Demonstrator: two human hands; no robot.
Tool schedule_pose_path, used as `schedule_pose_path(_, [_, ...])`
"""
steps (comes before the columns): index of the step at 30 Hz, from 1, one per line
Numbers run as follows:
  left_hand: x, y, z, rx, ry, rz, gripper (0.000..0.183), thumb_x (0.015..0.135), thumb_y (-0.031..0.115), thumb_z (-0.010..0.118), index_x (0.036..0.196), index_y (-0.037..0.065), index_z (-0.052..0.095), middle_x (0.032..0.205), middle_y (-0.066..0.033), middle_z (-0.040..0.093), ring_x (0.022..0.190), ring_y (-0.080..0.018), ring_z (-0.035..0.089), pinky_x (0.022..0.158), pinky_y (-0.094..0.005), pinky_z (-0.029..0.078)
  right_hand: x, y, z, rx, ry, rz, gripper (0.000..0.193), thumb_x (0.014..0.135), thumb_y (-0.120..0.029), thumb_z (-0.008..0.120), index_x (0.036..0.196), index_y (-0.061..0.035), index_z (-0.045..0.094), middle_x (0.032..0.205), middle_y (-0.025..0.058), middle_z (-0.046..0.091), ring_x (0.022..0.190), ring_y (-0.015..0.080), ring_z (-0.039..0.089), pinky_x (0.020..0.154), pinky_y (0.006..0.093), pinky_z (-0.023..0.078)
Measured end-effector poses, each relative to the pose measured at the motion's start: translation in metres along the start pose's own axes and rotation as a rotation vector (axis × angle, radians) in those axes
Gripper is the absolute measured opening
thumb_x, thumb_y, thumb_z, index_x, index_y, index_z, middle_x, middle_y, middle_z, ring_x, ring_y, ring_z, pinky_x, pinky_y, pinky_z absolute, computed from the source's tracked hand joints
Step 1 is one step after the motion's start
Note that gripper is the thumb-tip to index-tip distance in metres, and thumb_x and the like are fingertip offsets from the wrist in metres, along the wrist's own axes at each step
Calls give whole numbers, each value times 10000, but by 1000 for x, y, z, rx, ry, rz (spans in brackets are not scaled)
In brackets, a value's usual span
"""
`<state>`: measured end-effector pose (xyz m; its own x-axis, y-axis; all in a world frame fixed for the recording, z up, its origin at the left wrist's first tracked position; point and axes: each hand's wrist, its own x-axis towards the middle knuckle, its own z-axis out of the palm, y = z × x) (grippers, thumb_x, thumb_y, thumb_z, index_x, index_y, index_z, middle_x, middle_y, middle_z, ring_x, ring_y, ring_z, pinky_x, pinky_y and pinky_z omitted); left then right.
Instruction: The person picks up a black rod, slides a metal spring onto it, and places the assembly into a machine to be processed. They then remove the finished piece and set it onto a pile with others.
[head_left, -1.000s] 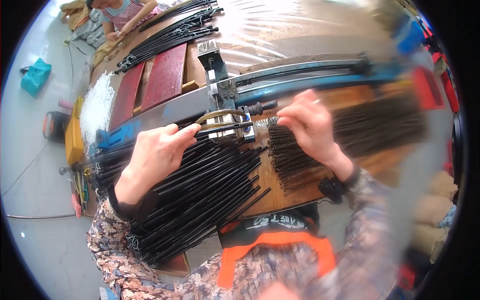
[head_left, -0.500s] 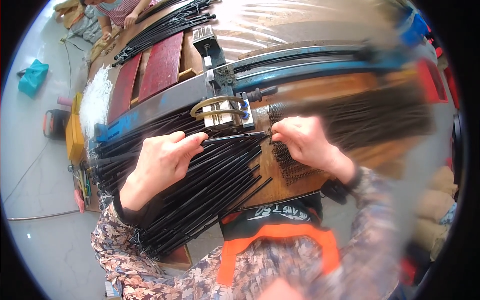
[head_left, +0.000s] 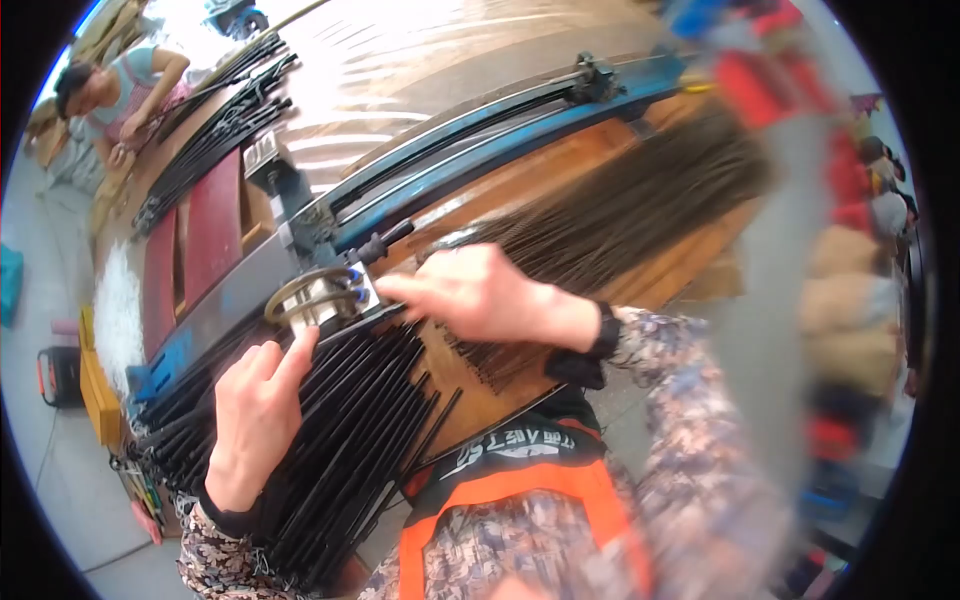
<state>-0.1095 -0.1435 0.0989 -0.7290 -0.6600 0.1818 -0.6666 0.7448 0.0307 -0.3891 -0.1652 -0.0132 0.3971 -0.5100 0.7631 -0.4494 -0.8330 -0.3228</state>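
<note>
My left hand (head_left: pixel 255 410) lies on a fanned pile of black tubes (head_left: pixel 345 455), index finger stretched up to a small metal clamp fixture (head_left: pixel 318 295) with a brass ring; it seems to grip one tube. My right hand (head_left: pixel 480 295) reaches left from a blurred heap of thin dark rods (head_left: pixel 620 215), fingertips pinched together right at the fixture, apparently on one thin rod. The two hands almost meet at the fixture.
A long blue metal rail (head_left: pixel 500 140) runs diagonally across the wooden bench (head_left: pixel 560 170). Red boards (head_left: pixel 210 225) and more black tubes (head_left: pixel 215 135) lie at the upper left, where another person (head_left: pixel 110 95) works. A yellow box (head_left: pixel 95 390) stands at the left.
My head has moved closer and the view has turned. My right hand has come from the thin rods over to the fixture. My left hand's index finger has slid up to it.
</note>
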Motion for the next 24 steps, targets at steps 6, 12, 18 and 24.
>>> schedule_pose_path(6, [0, -47, -15, 182, 85, -72, 243, 842, 0, 636, 1077, 53, 659, 739, -95, 524, 697, -282, 554, 617, -407, 451, -30, 65, -36, -390, 46, 101, 502, 838, -244, 767, 1269, -25, 632, 780, 77, 703, 631, 164, 657, 532, 286, 553])
schedule_pose_path(12, [17, -25, -23, 46, 166, -19, 284, 817, -52, 630, 1082, 47, 654, 735, -113, 526, 689, -301, 565, 621, -421, 451, -14, 54, -18, 35, 253, 133, 602, 901, -174, 726, 1422, 13, 488, 872, 115, 703, 612, 193, 631, 579, 294, 521])
schedule_pose_path(18, [3, -43, -18, 86, 149, -69, 297, 830, 23, 681, 1119, 87, 675, 736, -99, 541, 691, -274, 584, 603, -397, 474, 0, 17, -33, 91, 85, 289, 470, 908, -110, 709, 1360, -61, 593, 855, 71, 684, 737, 170, 639, 701, 323, 537])
schedule_pose_path(24, [-30, -43, -23, 98, 124, -152, 327, 846, 60, 688, 1161, 145, 697, 722, -67, 531, 664, -243, 568, 597, -375, 484, 9, -2, -13, 285, -109, 388, 325, 923, -31, 656, 1248, -40, 655, 916, 138, 716, 705, 190, 671, 673, 319, 554])
